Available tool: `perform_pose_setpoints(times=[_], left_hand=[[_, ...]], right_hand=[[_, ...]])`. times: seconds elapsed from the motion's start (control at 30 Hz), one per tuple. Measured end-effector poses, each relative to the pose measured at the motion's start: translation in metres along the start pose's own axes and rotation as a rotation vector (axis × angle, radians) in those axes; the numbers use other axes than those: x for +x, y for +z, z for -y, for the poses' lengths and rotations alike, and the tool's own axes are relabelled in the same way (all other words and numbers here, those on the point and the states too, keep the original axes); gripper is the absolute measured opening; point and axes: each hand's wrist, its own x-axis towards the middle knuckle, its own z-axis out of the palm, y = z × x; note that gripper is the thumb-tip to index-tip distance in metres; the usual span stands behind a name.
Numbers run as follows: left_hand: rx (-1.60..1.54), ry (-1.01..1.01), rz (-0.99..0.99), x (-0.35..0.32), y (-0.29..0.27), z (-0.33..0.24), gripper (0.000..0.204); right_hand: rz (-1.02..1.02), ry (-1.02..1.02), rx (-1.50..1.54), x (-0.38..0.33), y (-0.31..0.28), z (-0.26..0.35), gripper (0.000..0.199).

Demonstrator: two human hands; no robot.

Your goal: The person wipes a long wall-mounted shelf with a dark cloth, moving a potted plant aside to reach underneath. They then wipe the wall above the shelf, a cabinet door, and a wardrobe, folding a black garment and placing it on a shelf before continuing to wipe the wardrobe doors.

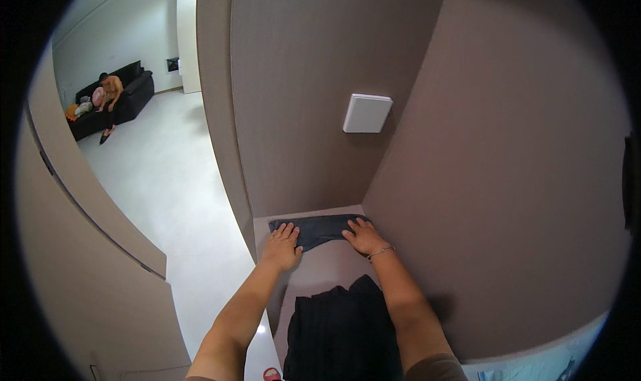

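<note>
A dark grey-blue folded cloth (324, 227) lies along the far end of a pale ledge (327, 264), close against the brown panels. My left hand (283, 247) rests on the cloth's left part, fingers stretched forward. On its right end my right hand (364, 237) lies with fingers spread; a thin bracelet circles that wrist. Both palms face down, and neither hand has its fingers wrapped round the cloth. Nearer to me, between my forearms, is a heap of black fabric (344, 331) with soft creases. Its lower part runs out of the picture.
Brown panels rise ahead (300, 114) and on the right (514, 180), with a white square box (367, 113) on the far one. A beige door (87, 261) stands at left. Beyond the opening, a person (111, 94) sits on a black sofa (137, 90).
</note>
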Motion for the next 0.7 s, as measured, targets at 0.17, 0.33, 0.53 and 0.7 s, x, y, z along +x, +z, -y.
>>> perform_pose_setpoints(times=[0.17,0.33,0.53,0.7], left_hand=[[-0.022,0.124,-0.051,-0.05,0.005,-0.006,0.06],[-0.034,0.172,0.031,-0.083,-0.008,-0.012,0.056],[0.042,0.118,-0.015,-0.102,0.003,-0.012,0.053],[0.03,0.053,-0.104,-0.113,0.004,0.005,0.053]], right_hand=[[0.042,-0.027,0.008,-0.059,0.015,-0.012,0.065],[0.048,-0.064,0.044,-0.103,0.025,-0.023,0.06],[0.043,0.012,0.079,-0.121,0.027,-0.009,0.064],[0.124,-0.035,0.029,-0.093,0.021,0.022,0.065]])
